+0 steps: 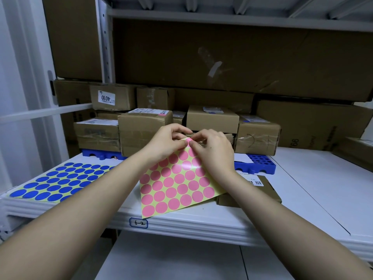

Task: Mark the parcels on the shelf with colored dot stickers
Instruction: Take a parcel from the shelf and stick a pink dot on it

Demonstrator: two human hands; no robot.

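Step in hand, judged: a dot is being peeled from the pink sticker sheet [177, 178]. The sheet is held tilted above the near edge of the shelf [302, 178], its far corner pinched by the left hand [165, 143] while the right hand [212, 150] picks at the top pink dot [188, 141] with thumb and forefinger. Hands are together, touching at that corner; whether the dot's edge is already lifted cannot be told.

Next move calls for: dot freed whole, not folded on itself, then pressed onto a parcel face; nearest candidate is the tall parcel [144, 134] just beyond the hands.

Counts: two sticker sheets, the pink one and a blue sticker sheet [60, 182] lying flat at near left. About seven small parcels are stacked at the far side, one flat parcel [260, 190] under the right wrist, large cartons behind. Two blue plastic trays [254, 164] are seen under the stacks. No dot is seen on any parcel yet.
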